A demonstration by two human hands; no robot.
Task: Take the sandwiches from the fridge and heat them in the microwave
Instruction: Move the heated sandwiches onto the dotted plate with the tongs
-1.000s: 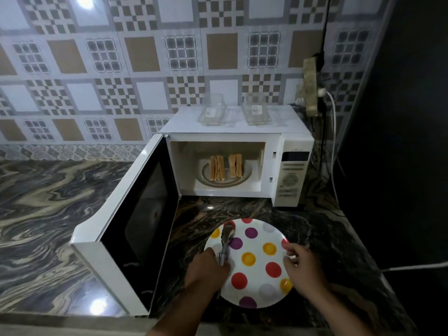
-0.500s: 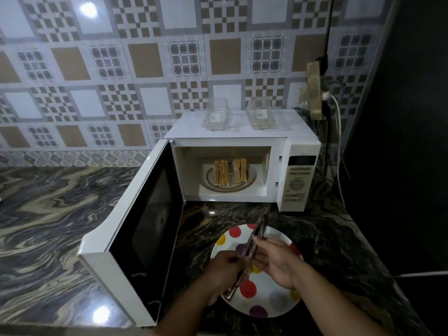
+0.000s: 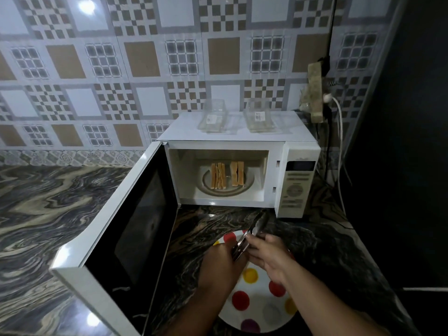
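Observation:
The white microwave stands open on the counter, its door swung out to the left. Two sandwiches stand on edge on the turntable inside. In front of it lies a white plate with coloured dots. Above the plate both hands meet on metal tongs, whose tips point up-right toward the microwave. My left hand grips the tongs' lower end. My right hand holds the tongs near their middle with fingers curled around them.
Two clear plastic containers sit on top of the microwave. A power strip with cables hangs on the wall at the right. A dark wall borders the marbled counter on the right.
The tongs were lifted off the plate by my left hand. My right hand left the plate's rim and took hold of the tongs. The view moved closer to the microwave.

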